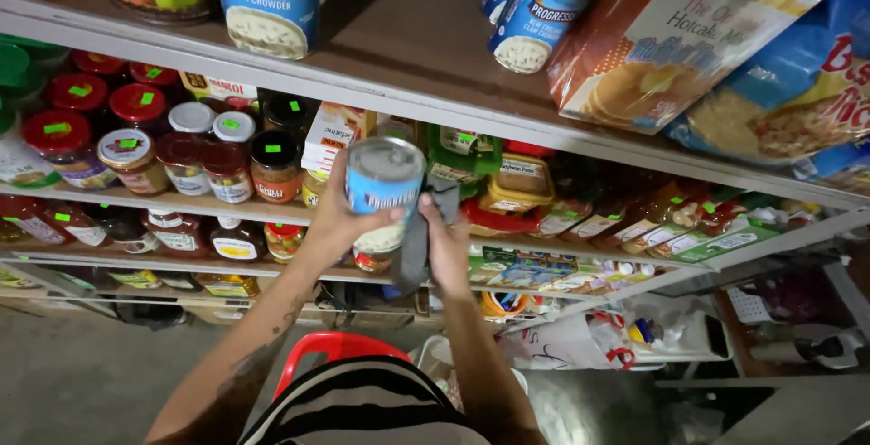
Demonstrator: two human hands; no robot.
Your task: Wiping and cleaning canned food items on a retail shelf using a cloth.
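While your left hand [337, 218] wraps fingers round blue soup can [384, 193], tilted, metal lid toward you, right hand [448, 247] pinches dark grey cloth [415, 247] against can's side. Behind: glass jars [181, 150], red lids. Top shelf [408, 51]: two matching cans, cardboard pancake box [666, 37].
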